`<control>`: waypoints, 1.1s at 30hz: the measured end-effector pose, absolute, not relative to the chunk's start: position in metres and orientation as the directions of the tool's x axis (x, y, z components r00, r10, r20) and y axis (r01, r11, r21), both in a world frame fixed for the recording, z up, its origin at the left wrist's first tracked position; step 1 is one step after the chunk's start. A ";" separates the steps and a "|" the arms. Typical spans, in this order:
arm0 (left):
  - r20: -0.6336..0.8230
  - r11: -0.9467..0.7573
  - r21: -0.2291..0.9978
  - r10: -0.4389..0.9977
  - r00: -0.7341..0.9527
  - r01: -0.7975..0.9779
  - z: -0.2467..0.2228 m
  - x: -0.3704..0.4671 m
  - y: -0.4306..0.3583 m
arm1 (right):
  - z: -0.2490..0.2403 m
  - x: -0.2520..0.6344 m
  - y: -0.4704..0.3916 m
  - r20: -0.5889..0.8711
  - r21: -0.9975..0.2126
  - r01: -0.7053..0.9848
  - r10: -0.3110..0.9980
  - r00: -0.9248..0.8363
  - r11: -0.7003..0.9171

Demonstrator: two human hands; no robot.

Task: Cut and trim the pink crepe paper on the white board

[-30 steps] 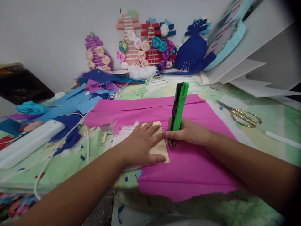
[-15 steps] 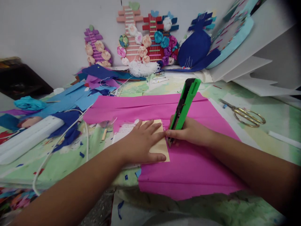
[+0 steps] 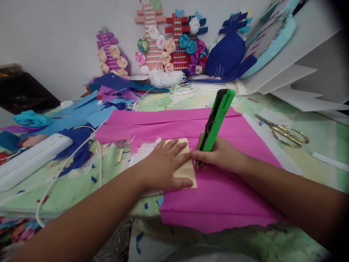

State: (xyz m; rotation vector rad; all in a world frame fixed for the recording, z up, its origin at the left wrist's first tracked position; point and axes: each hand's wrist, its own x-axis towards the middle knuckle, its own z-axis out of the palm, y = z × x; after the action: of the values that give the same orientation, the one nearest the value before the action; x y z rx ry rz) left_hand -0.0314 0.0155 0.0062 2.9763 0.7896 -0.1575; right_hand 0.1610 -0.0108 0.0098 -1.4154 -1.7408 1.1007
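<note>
My left hand [image 3: 166, 165] lies flat with fingers spread on a pale yellow rectangular card [image 3: 187, 174]. The card rests over the left part of a bright pink sheet [image 3: 226, 196], which looks like crepe paper or cloth. My right hand [image 3: 218, 156] is closed round a green and black utility knife [image 3: 217, 122], held tilted with its top end up and to the right. The blade tip points down at the pink sheet, right beside the card's right edge. White material [image 3: 145, 153] shows under my left hand, left of the card.
Gold-handled scissors [image 3: 290, 134] lie at the right. A white power strip [image 3: 35, 160] with its cable [image 3: 67, 163] and blue paper scraps [image 3: 73, 112] fill the left. Guitar-shaped decorations [image 3: 177, 47] lean on the wall; white boards [image 3: 283, 78] stand at the back right.
The knife's top end has shifted very slightly to the right. My left hand and the card stay in place, and the view has moved a little.
</note>
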 end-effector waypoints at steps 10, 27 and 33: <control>-0.100 -0.872 0.039 0.483 0.870 0.489 0.005 -0.031 0.017 | 0.010 0.160 -0.010 -0.060 -0.888 0.455 0.969 -0.239 0.057; -0.090 -0.871 0.050 0.483 0.871 0.488 0.006 -0.031 0.016 | 0.010 0.159 -0.010 -0.063 -0.868 0.492 0.971 -0.232 0.061; -0.091 -0.868 0.051 0.489 0.867 0.495 0.006 -0.030 0.016 | 0.011 0.158 -0.012 0.006 -0.841 0.520 0.962 -0.274 0.153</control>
State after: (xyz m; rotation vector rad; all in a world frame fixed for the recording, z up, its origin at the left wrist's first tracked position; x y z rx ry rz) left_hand -0.0300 0.0157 0.0061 2.9655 0.7826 -0.1153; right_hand 0.1582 -0.0122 0.0110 -1.4082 -1.8709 1.0152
